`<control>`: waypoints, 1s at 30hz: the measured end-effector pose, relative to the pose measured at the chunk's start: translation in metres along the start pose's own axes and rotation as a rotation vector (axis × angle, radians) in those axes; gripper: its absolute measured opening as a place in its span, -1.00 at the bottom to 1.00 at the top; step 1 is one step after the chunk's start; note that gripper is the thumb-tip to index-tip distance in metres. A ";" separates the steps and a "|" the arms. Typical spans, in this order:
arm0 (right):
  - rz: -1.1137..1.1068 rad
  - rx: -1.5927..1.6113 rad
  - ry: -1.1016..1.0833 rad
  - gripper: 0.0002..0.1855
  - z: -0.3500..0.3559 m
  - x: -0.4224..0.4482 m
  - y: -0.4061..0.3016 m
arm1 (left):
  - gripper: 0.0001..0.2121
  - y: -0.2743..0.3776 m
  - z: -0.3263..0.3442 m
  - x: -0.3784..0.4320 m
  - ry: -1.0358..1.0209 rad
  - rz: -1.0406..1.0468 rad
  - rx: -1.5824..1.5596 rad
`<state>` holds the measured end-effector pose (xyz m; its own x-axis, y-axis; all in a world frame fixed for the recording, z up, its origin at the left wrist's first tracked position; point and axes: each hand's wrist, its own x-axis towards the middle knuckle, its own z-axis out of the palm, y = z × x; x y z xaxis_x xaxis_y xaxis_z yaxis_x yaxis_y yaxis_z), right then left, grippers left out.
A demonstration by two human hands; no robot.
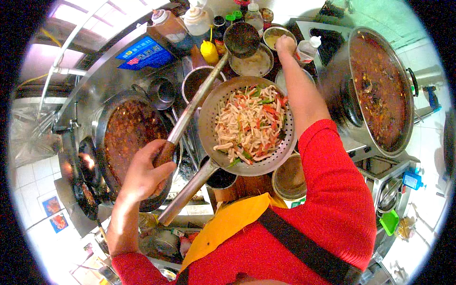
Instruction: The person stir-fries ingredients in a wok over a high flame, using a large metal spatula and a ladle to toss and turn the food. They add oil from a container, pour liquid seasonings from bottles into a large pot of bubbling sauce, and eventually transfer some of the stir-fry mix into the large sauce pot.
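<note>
My left hand (148,171) is wrapped around the wooden end of a long-handled ladle (199,94). The ladle's dark round bowl (242,40) is over a metal bowl of pale contents (251,63). At the upper right, my right hand (286,45) is at a small metal bowl with yellowish contents (273,40). Its fingertips are hidden, so I cannot tell whether they pinch anything. Between my arms is a perforated metal strainer (206,131), heaped with pale meat strips and red and green pepper strips (249,124). No hand touches the strainer's handle (187,194).
On the left is a wok of reddish-brown food (131,142). A large pot of red-brown stew (379,89) stands at right. Several sauce bottles, including a yellow squeeze bottle (209,52), line the back. A white-capped bottle (307,49) stands beside my right wrist.
</note>
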<state>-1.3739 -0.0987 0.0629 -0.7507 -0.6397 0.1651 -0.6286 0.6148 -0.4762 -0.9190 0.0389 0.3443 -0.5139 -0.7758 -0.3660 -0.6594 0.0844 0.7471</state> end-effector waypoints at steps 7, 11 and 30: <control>0.208 0.173 0.078 -0.75 0.065 0.035 0.054 | -0.73 0.027 -0.003 0.009 -0.115 -0.183 -0.054; 0.596 1.352 0.011 -0.83 0.064 0.009 0.036 | -0.74 0.010 0.001 0.010 -0.105 -0.171 -0.076; 0.509 1.721 -0.016 -0.76 -0.053 -0.082 -0.020 | -0.82 0.025 0.007 0.047 -0.300 -0.257 -0.343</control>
<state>-1.3103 -0.0342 0.1049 -0.7748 -0.5703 -0.2727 0.5444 -0.3828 -0.7464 -0.9634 0.0094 0.3421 -0.5267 -0.5269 -0.6671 -0.5933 -0.3342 0.7323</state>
